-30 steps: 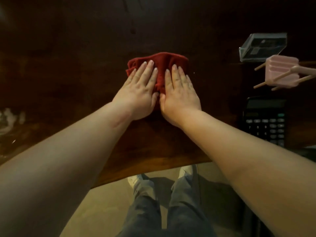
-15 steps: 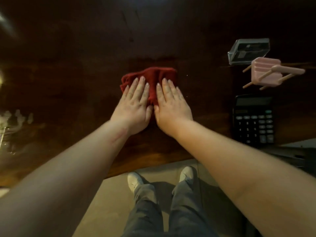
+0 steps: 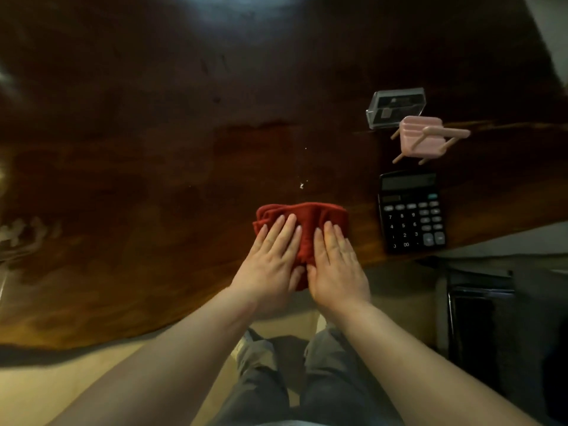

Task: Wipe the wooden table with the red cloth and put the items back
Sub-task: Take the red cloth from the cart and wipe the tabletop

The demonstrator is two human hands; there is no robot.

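Observation:
A folded red cloth (image 3: 307,219) lies on the dark wooden table (image 3: 153,179), close to its near edge. My left hand (image 3: 270,265) and my right hand (image 3: 338,269) press flat on the cloth side by side, fingers together and pointing away from me. The near half of the cloth is hidden under my palms. Small white specks (image 3: 301,185) sit on the wood just beyond the cloth.
To the right stand a black calculator (image 3: 412,212), a small pink chair-shaped holder (image 3: 421,139) and a clear plastic box (image 3: 396,107). A glassy object (image 3: 18,235) glints at the far left. Below the table edge are my legs and a dark stool (image 3: 482,309).
Both hands have drawn the red cloth back toward me, from the middle of the table to its near edge. The items on the right have not moved.

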